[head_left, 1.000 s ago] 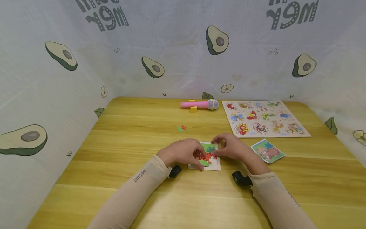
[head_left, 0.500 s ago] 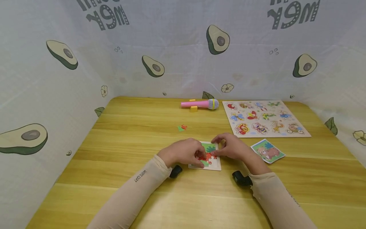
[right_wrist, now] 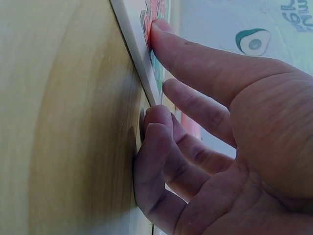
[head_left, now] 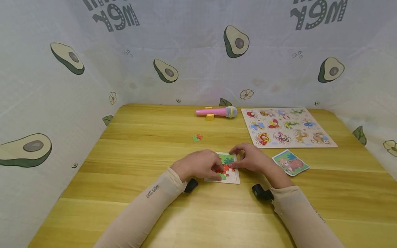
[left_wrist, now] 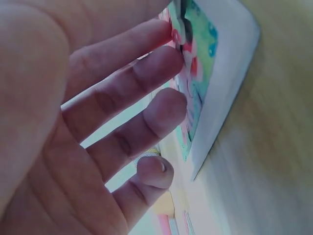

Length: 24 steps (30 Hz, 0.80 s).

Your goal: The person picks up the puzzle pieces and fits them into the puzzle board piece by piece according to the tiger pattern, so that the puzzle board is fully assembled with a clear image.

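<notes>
A small jigsaw puzzle in a white tray point(head_left: 235, 179) lies on the wooden table between both hands; its picture is green with a red figure. My left hand point(head_left: 201, 164) covers the tray's left part, thumb and index finger at a green puzzle piece point(head_left: 223, 177) by the near side. In the left wrist view, the other fingers point(left_wrist: 166, 112) are loosely bent over the picture. My right hand point(head_left: 252, 159) grips the tray's right edge. Its thumb point(right_wrist: 164, 36) presses on the picture, with bent fingers at the tray's corner. White notches show at the puzzle's lower right.
Beyond the tray lies a loose red-and-green puzzle piece point(head_left: 197, 137). A picture card point(head_left: 290, 163) rests to the right, below a large insect puzzle board point(head_left: 277, 117). At the back are a pink toy microphone point(head_left: 215, 112) and a yellow block point(head_left: 210, 117). Patterned cloth point(head_left: 198, 51) surrounds the table.
The green piece under my left thumb and index finger has gone from tilted to lying flatter in the picture. My right hand has stayed on the tray's edge.
</notes>
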Motion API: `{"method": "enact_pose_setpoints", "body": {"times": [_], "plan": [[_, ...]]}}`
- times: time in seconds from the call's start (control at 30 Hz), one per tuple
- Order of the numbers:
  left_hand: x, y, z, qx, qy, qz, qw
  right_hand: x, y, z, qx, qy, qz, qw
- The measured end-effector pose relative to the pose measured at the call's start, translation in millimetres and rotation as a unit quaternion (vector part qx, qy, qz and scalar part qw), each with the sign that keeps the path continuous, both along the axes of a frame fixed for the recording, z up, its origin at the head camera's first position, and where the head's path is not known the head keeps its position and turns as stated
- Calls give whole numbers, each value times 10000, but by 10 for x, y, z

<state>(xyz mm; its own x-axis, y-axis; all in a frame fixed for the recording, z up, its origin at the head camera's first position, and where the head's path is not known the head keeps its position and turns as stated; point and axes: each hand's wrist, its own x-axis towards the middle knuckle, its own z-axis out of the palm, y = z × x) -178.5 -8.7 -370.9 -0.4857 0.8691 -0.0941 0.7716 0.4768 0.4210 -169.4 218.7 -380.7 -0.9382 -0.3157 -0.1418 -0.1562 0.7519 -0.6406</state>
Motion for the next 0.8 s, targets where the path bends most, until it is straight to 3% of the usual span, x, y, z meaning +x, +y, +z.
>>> {"method": "enact_pose_setpoints", "body": {"times": [0.23,0.37,0.6,0.8], "plan": [[28,21,13,-33,304,-168,9994,-10,6,-4,0,-35,-18,10000],[49,49,26,-156,474,-72,9987,-4,3,-1,-45,-32,-14,10000],[98,94,56,-542,1111,-292,9919,5,7,8,-62,0,-18,10000],[98,72,50,-409,749,-42,9963,7,6,6,-105,-4,3,9999]]}}
